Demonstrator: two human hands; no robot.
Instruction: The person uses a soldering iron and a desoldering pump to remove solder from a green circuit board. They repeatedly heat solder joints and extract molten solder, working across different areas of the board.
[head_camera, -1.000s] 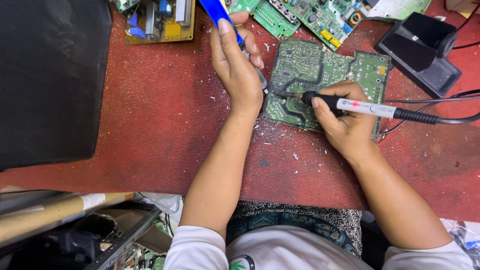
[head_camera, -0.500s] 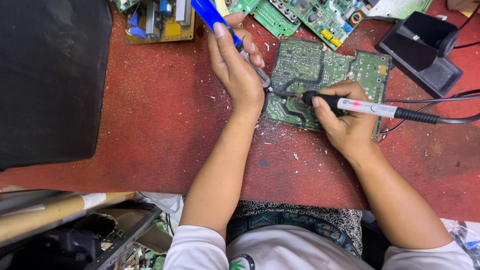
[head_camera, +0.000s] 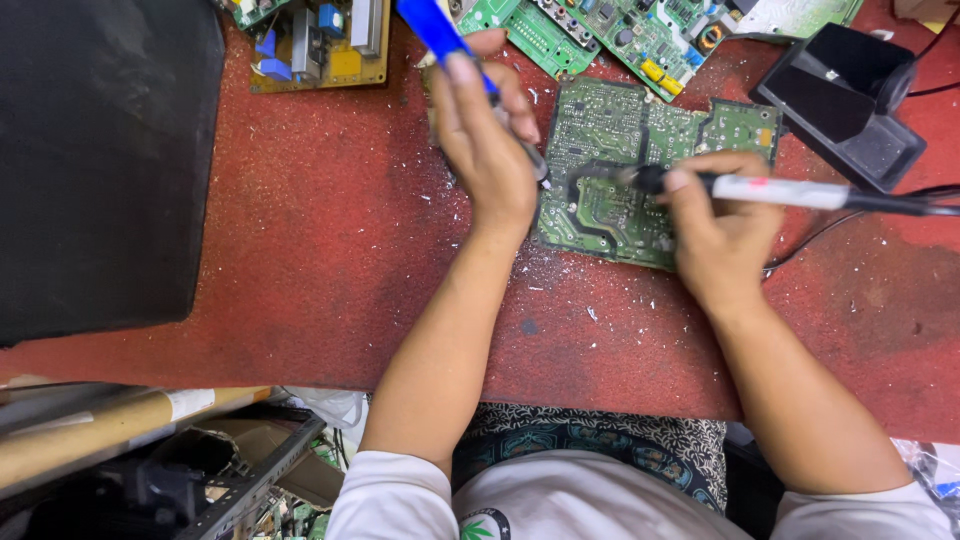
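- Head view, looking straight down on a red bench (head_camera: 330, 230) with a green circuit board (head_camera: 640, 180) lying solder side up, near the far edge.
- Left hand (head_camera: 485, 150) closed around a blue-handled desoldering pump (head_camera: 440, 35), held tilted, metal tip (head_camera: 538, 172) at the left edge of the board; fingers wrapped fully, thumb up on the handle.
- Right hand (head_camera: 715, 225) closed like a pen grip around a soldering iron (head_camera: 770, 190), black front part pointing left over the board, cable running off to the right.
- Exact contact of the iron tip with the board not clear; looks touching or just above the dark spot at the board's left part.
- Step in hand, by judgement: heating one joint, pump waiting just beside.
- Next move likely calls for steady iron, pump tip brought right onto the melted joint, board kept from sliding.
- Around: more boards (head_camera: 620, 30) at the far edge, black stand (head_camera: 840, 105) at right, large black panel (head_camera: 100, 160) at left, solder crumbs scattered over the bench.
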